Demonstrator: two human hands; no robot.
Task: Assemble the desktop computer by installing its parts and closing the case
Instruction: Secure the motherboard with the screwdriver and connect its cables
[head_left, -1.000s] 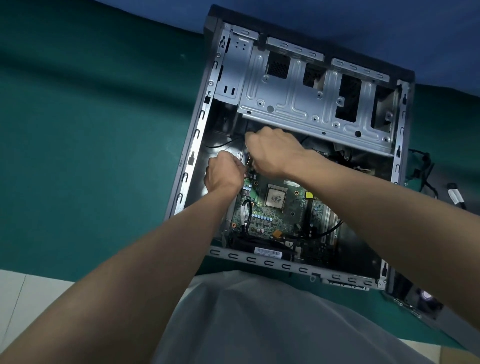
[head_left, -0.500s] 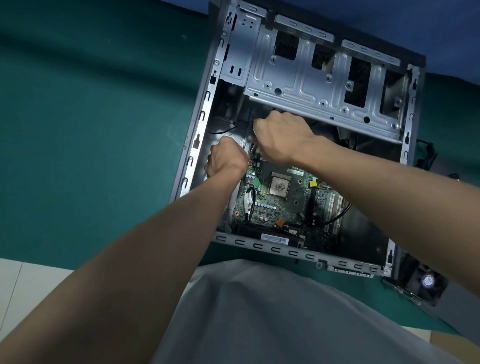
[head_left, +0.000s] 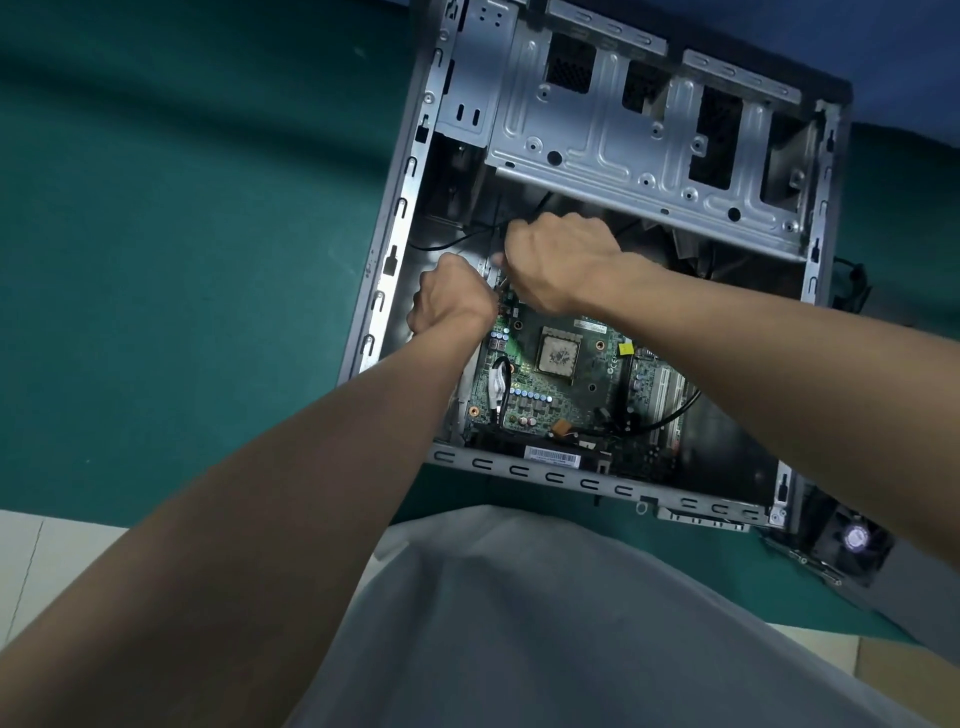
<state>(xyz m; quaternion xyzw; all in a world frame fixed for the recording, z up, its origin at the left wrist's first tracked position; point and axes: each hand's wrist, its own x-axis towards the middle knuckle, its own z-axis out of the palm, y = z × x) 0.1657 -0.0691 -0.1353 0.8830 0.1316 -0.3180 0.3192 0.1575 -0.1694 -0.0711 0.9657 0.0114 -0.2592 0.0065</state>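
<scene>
Your left hand (head_left: 452, 301) was curled just beside your right hand (head_left: 558, 260), whose fingers bent downward; both grips were hidden.

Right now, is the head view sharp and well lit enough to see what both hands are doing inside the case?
Head view: dim bluish light, no glare; motherboard sharp; wide-angle bend slightly bows the case rails; left hand and right hand a little soft, their curled fingers hiding whatever they work on.
</scene>
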